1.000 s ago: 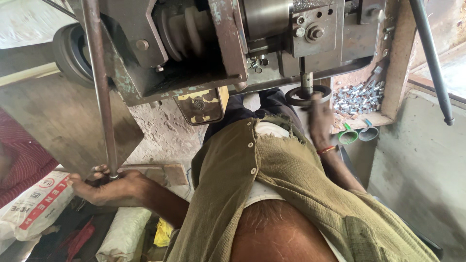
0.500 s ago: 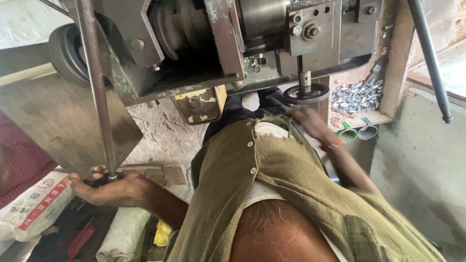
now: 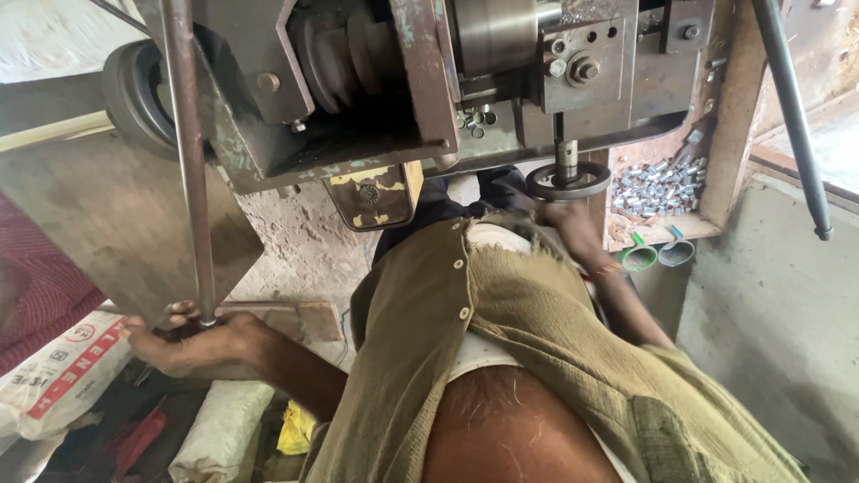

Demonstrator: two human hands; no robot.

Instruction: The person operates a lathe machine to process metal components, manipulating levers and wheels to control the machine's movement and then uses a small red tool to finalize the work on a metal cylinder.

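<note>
Beneath the steel machine (image 3: 376, 98), the left hand (image 3: 192, 344) clamps the bottom of a long lever rod (image 3: 190, 161). The right hand (image 3: 568, 228) rests just under a small handwheel (image 3: 568, 182); its grip cannot be told.

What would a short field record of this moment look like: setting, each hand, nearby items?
setting: worn grey metal workshop machine seen from above
left hand: gripped around the foot of a long rusty vertical metal rod
right hand: at the small round dark metal handwheel; grip unclear
nearby: wooden tray of small silvery metal pieces, white printed woven sack
clothing: olive buttoned shirt
</note>
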